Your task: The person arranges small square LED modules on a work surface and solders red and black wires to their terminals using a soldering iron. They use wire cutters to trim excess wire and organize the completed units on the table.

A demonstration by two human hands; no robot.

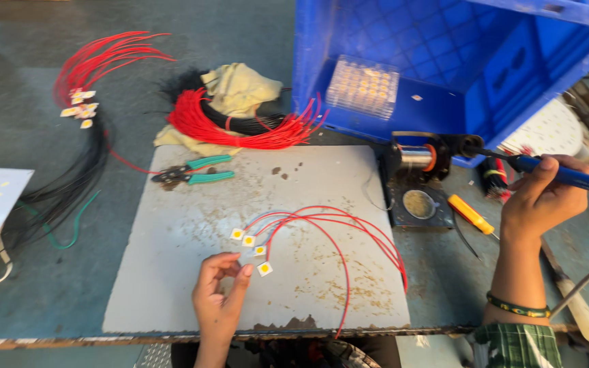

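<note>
My left hand (pixel 219 294) rests on a grey work board (pixel 172 272), thumb and forefinger pinched close together beside several small square LED chips (pixel 264 268) with red wires (pixel 339 228) arching away to the right. Whether it grips a chip or wire is hard to tell. My right hand (pixel 540 197) holds a blue-handled soldering iron (pixel 567 176), its tip pointing left toward the iron stand (pixel 417 158) with a solder spool.
Green-handled pliers (pixel 202 170) lie at the board's top. A red and black wire bundle (pixel 240 126) sits on a yellow cloth. More red wires with chips (pixel 80 102) lie far left. A blue crate (pixel 458 61) holds a clear tray. A yellow-handled tool (pixel 470 214) lies near a tip cleaner (pixel 418 203).
</note>
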